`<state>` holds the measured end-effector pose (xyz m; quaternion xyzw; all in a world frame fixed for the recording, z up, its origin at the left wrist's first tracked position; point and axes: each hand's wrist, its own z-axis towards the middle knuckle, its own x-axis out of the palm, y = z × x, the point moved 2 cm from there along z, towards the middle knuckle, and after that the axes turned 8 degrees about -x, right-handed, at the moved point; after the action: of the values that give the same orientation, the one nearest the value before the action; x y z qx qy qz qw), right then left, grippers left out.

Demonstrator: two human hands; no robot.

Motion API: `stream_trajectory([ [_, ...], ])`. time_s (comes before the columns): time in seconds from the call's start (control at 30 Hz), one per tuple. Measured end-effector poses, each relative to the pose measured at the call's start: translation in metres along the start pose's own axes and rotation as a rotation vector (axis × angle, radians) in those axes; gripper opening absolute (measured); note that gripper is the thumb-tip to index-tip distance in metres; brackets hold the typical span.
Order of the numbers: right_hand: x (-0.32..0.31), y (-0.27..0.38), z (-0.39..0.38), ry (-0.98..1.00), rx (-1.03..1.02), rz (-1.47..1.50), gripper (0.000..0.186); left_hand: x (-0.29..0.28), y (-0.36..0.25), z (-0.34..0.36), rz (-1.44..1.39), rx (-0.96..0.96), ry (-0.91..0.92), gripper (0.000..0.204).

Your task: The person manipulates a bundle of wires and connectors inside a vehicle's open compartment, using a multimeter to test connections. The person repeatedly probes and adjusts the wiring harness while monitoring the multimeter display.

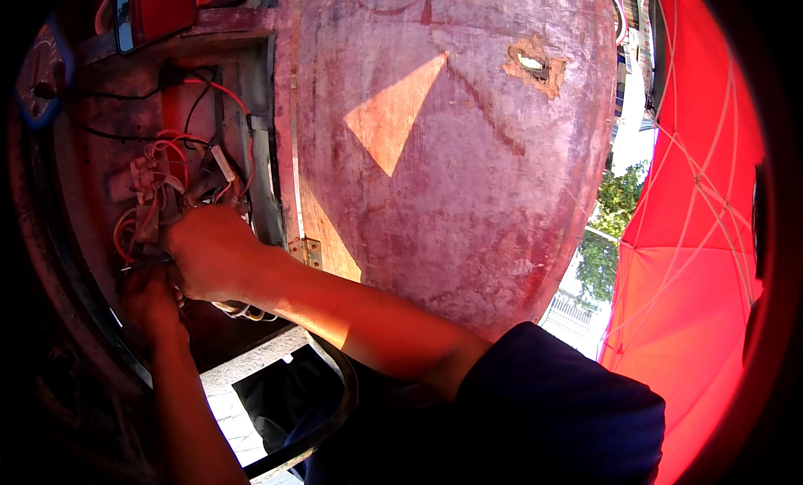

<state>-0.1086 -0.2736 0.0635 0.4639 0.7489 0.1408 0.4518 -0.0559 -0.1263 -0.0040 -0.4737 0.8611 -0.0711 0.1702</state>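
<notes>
An open, recessed metal compartment (pixel 96 175) at the left holds a tangle of red and black wires (pixel 171 146), connectors (pixel 125 184) and a pale tubular piece (pixel 222 163). My right hand (pixel 209 251) reaches across into the wiring, its fingers curled around something I cannot make out. Just below and left of it, my left hand (pixel 146 305) is among the lower wires, fingers bent near a small metal part; what it holds is hidden. More bundled wires (pixel 247 309) hang under my right wrist.
A weathered pinkish panel (pixel 468 192) with a torn hole (pixel 535 66) and a hinge (pixel 305 253) fills the middle. A red canopy (pixel 694 234) with cords hangs at right, trees (pixel 615 200) behind it. A dark metal bar (pixel 335 401) curves below; a blue-rimmed gauge (pixel 42 75) is upper left.
</notes>
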Motion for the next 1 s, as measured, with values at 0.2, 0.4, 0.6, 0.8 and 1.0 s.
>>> stream_trajectory([
  [0.2,0.008,0.007,0.011,-0.065,0.0,0.024,0.018,-0.001,0.008,0.01,-0.036,0.052,0.009,0.007],
  [0.4,0.003,0.005,0.008,0.104,0.048,-0.035,0.016,-0.002,0.008,0.01,0.016,0.053,0.041,0.003],
  [0.6,0.025,0.018,0.002,0.119,-0.127,-0.199,0.017,-0.01,0.027,0.023,-0.161,0.146,0.019,0.01],
  [0.8,0.023,0.03,-0.003,0.015,0.197,0.17,0.018,-0.016,0.023,0.02,-0.1,0.176,0.139,0.017],
  [1.0,0.004,0.009,0.007,0.09,0.247,0.213,0.021,-0.006,0.004,-0.006,-0.032,0.1,0.012,0.008],
])
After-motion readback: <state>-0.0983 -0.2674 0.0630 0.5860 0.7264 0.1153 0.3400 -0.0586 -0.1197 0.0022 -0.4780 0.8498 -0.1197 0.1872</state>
